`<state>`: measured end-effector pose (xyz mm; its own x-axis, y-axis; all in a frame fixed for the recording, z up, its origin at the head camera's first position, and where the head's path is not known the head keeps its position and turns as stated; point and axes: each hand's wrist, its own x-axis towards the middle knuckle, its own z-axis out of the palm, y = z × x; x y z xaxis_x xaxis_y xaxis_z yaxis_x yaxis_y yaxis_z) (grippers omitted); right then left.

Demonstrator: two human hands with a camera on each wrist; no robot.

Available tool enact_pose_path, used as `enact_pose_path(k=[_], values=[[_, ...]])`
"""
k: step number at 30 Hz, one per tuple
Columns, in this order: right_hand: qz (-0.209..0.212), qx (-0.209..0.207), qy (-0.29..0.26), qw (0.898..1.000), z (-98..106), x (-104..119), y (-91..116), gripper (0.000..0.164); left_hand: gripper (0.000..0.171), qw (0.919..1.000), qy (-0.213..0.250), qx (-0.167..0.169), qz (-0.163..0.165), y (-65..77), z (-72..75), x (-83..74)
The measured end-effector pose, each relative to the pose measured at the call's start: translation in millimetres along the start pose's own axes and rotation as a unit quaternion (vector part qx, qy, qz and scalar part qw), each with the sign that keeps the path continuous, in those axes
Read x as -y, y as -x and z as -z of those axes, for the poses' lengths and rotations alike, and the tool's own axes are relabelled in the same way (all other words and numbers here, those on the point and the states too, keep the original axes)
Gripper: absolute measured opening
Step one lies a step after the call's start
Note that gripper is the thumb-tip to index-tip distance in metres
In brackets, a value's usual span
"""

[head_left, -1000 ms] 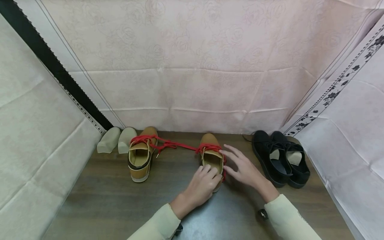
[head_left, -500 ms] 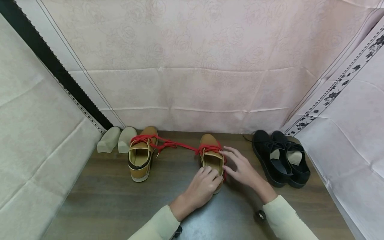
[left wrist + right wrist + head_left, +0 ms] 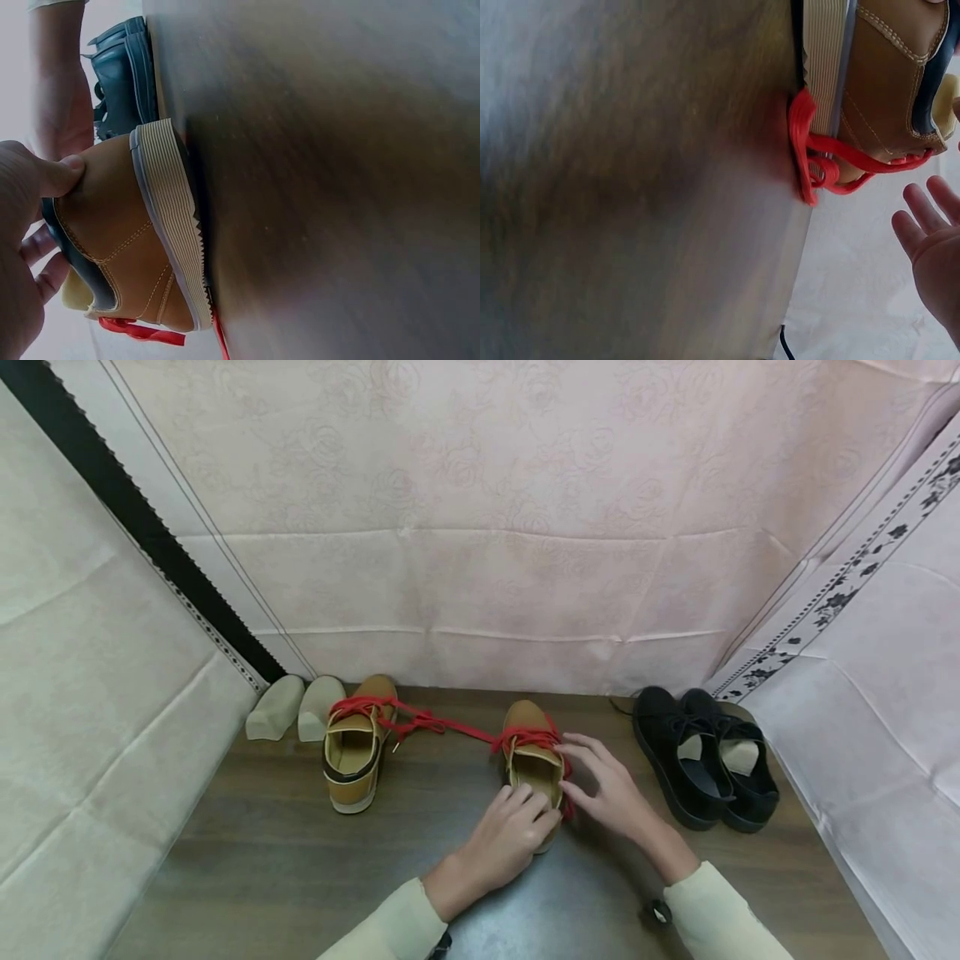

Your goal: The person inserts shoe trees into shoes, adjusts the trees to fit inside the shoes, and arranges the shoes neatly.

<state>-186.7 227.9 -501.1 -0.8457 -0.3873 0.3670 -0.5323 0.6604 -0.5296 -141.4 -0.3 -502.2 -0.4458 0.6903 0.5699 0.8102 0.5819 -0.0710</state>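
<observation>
My left hand (image 3: pixel 501 835) grips the heel of a tan lace-up shoe (image 3: pixel 112 210), thumb on the outer heel and fingers over the dark collar. The shoe stands on the wooden floor, toe away from me, with red laces (image 3: pixel 528 737) across its front. My right hand (image 3: pixel 609 785) is beside the shoe's right side, fingers spread and loosely bent, fingertips near the laces and collar. In the right wrist view a red lace loop (image 3: pixel 804 142) hangs down past the sole. The matching tan shoe (image 3: pixel 352 781) stands to the left, joined to this one by a stretched red lace.
Two pale shoe inserts (image 3: pixel 274 708) lie by the left wall. A pair of black shoes (image 3: pixel 678 752) with pale pieces inside stands at the right. Cloth-covered walls (image 3: pixel 480 585) close in the wooden floor (image 3: pixel 285 860) at the back and both sides.
The gripped tan shoe has shifted slightly toward me, along with my left hand. My right hand keeps beside it with nearly the same pose. The other shoes have stayed put.
</observation>
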Motion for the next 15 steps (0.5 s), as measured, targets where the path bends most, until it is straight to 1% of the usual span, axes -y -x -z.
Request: enact_pose_path(k=[4,10,12,15], values=[[0.002,-0.015,-0.017,1.0,-2,2,0,0.053,0.014,1.0,0.006,0.006,0.003,0.8,2.1,-0.4],[-0.02,-0.026,-0.031,0.999,-7,4,-1,0.047,0.016,0.9997,0.01,0.017,0.013,1.5,4.1,-0.8],[-0.024,-0.028,-0.03,0.999,-9,3,-2,0.046,0.017,0.9998,0.007,0.016,0.013,2.2,4.0,-0.7],[-0.032,-0.029,-0.034,0.999,-12,2,-2,0.044,0.016,0.9999,0.004,0.004,0.009,2.9,2.8,-0.2]])
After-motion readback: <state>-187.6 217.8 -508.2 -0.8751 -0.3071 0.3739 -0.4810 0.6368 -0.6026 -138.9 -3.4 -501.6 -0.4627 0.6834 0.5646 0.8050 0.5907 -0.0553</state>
